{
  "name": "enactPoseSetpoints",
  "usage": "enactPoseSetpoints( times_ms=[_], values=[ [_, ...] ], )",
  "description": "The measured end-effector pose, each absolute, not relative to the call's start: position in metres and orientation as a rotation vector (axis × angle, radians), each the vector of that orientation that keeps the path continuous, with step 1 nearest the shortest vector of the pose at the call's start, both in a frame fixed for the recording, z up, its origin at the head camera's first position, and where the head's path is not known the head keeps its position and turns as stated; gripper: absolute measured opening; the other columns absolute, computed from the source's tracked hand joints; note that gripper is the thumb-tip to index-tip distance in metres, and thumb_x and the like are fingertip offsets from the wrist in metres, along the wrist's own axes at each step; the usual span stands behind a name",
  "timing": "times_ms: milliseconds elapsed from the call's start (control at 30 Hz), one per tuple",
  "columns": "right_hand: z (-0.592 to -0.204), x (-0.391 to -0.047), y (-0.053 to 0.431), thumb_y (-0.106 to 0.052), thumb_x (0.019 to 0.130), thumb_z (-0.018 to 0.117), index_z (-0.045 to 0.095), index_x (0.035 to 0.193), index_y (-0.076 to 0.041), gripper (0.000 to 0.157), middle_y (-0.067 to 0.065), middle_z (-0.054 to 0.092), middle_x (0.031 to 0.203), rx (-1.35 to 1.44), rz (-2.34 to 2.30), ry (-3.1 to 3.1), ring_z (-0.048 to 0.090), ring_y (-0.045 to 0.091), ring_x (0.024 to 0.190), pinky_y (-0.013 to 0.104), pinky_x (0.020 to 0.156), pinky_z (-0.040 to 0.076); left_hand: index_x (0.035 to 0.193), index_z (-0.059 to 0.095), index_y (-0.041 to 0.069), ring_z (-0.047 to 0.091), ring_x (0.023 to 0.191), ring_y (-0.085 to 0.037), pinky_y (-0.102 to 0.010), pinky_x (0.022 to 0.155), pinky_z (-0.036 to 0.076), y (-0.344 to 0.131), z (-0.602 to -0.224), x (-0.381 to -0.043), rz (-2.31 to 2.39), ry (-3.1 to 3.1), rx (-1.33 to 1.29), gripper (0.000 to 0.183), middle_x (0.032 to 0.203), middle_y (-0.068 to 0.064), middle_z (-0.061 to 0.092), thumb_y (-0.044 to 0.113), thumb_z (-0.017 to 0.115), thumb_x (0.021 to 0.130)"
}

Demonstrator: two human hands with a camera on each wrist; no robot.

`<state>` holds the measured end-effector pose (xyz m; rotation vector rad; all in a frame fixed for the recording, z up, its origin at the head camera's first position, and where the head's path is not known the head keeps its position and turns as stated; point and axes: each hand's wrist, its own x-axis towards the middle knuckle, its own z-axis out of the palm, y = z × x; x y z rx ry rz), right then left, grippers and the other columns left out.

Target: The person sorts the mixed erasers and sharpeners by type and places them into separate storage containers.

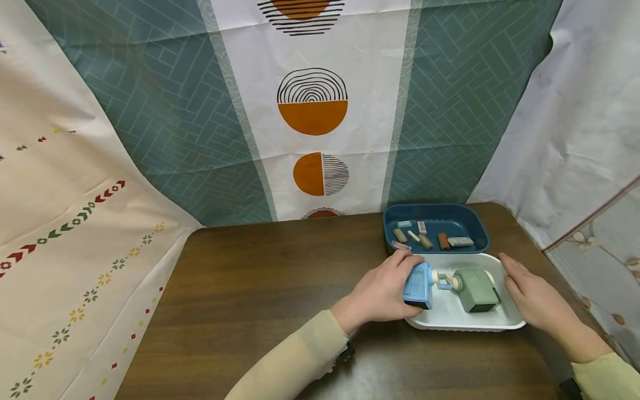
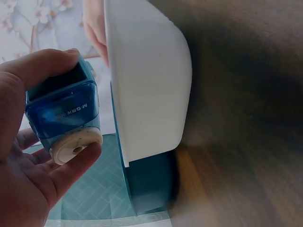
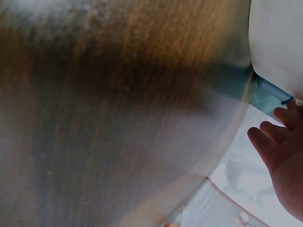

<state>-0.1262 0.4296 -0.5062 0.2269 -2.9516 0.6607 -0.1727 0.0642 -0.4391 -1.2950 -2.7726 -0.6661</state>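
Note:
My left hand (image 1: 387,289) grips a blue crank pencil sharpener (image 1: 418,284) over the left rim of the white tray (image 1: 452,321). In the left wrist view, the thumb and fingers hold the blue sharpener (image 2: 66,111) on opposite sides, one finger at its cream dial with the pencil hole. A green pencil sharpener (image 1: 474,289) lies in the white tray, its crank side toward the blue one. Beside the tray's right rim is my right hand (image 1: 537,297), fingers extended and holding nothing. The right wrist view shows those fingers (image 3: 267,137) spread a little near the tray's wall.
Directly behind the white tray stands a dark blue tray (image 1: 435,209) holding several small erasers (image 1: 460,241) and blocks. Both trays are at the right side of the brown wooden table (image 1: 280,300). Patterned cloths (image 1: 340,183) hang along the back and sides.

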Motion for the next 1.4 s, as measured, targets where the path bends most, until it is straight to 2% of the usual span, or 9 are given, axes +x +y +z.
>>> enactPoseSetpoints(
  times_ms=[233, 500, 700, 833, 1067, 1400],
  values=[
    [-0.505, -0.127, 0.429, -0.019, 0.117, 0.039, 0.024, 0.166, 0.005, 0.057, 0.04, 0.035, 0.16, 0.229, 0.661, -2.945, 0.037, 0.063, 0.144, 0.072, 0.116, 0.026, 0.156, 0.047, 0.017, 0.052, 0.13, -0.01, -0.017, 0.098, 0.049, 0.066, -0.443, -0.175, -0.644, -2.762, -1.297, 0.097, 0.152, 0.0, 0.047, 0.048, 0.095, 0.077],
    [-0.506, -0.129, 0.428, -0.02, 0.117, 0.039, 0.024, 0.166, 0.006, 0.057, 0.04, 0.034, 0.161, 0.238, 0.679, -2.942, 0.036, 0.063, 0.144, 0.071, 0.118, 0.025, 0.153, 0.051, 0.019, 0.054, 0.113, -0.005, -0.015, 0.084, 0.05, 0.07, -0.448, -0.175, -0.554, -2.801, -1.252, 0.093, 0.144, 0.004, 0.05, 0.053, 0.093, 0.078],
    [-0.505, -0.13, 0.429, -0.019, 0.117, 0.039, 0.024, 0.166, 0.006, 0.057, 0.04, 0.035, 0.16, 0.243, 0.667, -2.947, 0.036, 0.062, 0.145, 0.071, 0.117, 0.025, 0.152, 0.053, 0.018, 0.055, 0.11, -0.004, -0.015, 0.085, 0.05, 0.083, -0.452, -0.178, -0.432, -2.825, -1.26, 0.091, 0.139, 0.004, 0.054, 0.055, 0.091, 0.079],
    [-0.503, -0.131, 0.428, -0.021, 0.117, 0.037, 0.023, 0.166, 0.007, 0.058, 0.04, 0.033, 0.161, 0.223, 0.67, -2.978, 0.036, 0.062, 0.145, 0.072, 0.116, 0.026, 0.151, 0.056, 0.018, 0.055, 0.113, -0.005, -0.019, 0.091, 0.049, 0.093, -0.455, -0.181, -0.301, -2.847, -1.262, 0.089, 0.137, 0.005, 0.057, 0.058, 0.09, 0.079],
    [-0.506, -0.13, 0.428, -0.022, 0.117, 0.037, 0.023, 0.166, 0.006, 0.058, 0.04, 0.034, 0.16, 0.213, 0.675, -2.985, 0.037, 0.064, 0.143, 0.074, 0.113, 0.028, 0.146, 0.061, 0.02, 0.052, 0.125, -0.012, -0.03, 0.108, 0.045, 0.107, -0.46, -0.183, -0.114, -2.89, -1.208, 0.085, 0.136, 0.006, 0.059, 0.062, 0.088, 0.077],
    [-0.509, -0.131, 0.43, -0.02, 0.117, 0.038, 0.023, 0.167, 0.005, 0.058, 0.037, 0.034, 0.163, 0.238, 0.672, -2.958, 0.038, 0.062, 0.143, 0.07, 0.118, 0.025, 0.136, 0.067, 0.02, 0.047, 0.135, -0.018, -0.037, 0.118, 0.038, 0.115, -0.467, -0.178, 0.091, -2.875, -1.131, 0.075, 0.128, 0.005, 0.064, 0.064, 0.087, 0.078]
  ],
)
